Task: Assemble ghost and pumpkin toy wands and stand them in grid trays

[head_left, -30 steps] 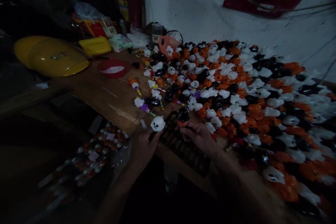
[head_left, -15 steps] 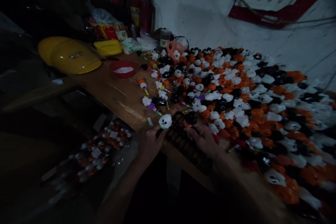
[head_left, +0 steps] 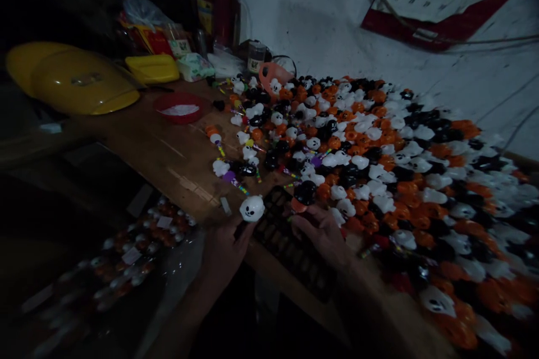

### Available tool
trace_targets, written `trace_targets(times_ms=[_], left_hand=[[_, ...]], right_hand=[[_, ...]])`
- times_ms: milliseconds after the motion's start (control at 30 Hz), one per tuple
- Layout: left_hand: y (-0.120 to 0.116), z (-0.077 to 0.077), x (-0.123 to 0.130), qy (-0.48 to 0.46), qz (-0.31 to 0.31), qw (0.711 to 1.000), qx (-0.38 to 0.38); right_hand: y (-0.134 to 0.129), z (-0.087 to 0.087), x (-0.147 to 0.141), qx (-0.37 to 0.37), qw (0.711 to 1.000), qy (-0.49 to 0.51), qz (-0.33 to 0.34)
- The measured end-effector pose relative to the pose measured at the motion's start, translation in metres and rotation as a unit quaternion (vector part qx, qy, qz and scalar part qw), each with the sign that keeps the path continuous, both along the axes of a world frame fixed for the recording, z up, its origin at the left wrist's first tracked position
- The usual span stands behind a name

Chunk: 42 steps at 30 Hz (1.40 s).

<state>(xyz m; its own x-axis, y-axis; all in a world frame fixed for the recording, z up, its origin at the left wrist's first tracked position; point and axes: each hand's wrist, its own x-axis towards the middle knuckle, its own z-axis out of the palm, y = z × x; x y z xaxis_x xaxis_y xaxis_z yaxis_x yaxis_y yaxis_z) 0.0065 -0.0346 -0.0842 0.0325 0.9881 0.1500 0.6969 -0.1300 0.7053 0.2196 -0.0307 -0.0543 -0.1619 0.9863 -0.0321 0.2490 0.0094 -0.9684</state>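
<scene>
My left hand [head_left: 225, 244] is closed around the base of a white skull-faced toy head [head_left: 252, 209], which stands up above the fingers. My right hand [head_left: 320, 230] pinches a black toy head [head_left: 305, 193] with an orange-pink lower part, its fingertips partly hidden in the dim light. Between and below the hands lies a dark tray [head_left: 290, 244] with rows of openings. Beyond the hands, several finished-looking toys with coloured candy tubes lie on the wooden table [head_left: 168, 151], among them a white ghost with a purple collar [head_left: 229, 175].
A large pile of white, orange and black toy heads [head_left: 379, 162] covers the right side. Further left are a red bowl [head_left: 179, 107] and a yellow helmet-like object [head_left: 80, 79]. Packed toys [head_left: 138, 247] sit low at the left. Fire extinguishers [head_left: 214, 8] stand by the wall.
The view has shifted, so the table and its things appear further left. Both hands keep their toy heads; the right hand's black head now shows larger and more upright above the tray.
</scene>
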Motion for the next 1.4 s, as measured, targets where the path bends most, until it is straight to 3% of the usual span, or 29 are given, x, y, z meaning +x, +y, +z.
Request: trace_targets(times_ms=[167,467,933,1167,1400], left_hand=[[0.000,0.002,0.000,0.000,0.001,1.000,0.000],[-0.002,0.009,0.005,0.032,0.030,0.999,-0.012],[-0.004,0.010,0.003,0.031,0.025,0.999,-0.010],[-0.003,0.004,0.002,0.033,0.013,0.999,0.011],[-0.003,0.003,0.002,-0.002,0.013,1.000,0.009]], right_hand=[[-0.001,-0.002,0.000,0.007,1.000,-0.025,-0.012],[-0.005,0.000,0.002,0.065,0.991,-0.110,0.027],[-0.003,0.003,-0.004,0.031,0.996,-0.088,0.000],[-0.007,0.007,-0.015,0.021,0.995,-0.046,-0.083],[-0.013,0.015,-0.021,0.031,0.996,-0.041,-0.074]])
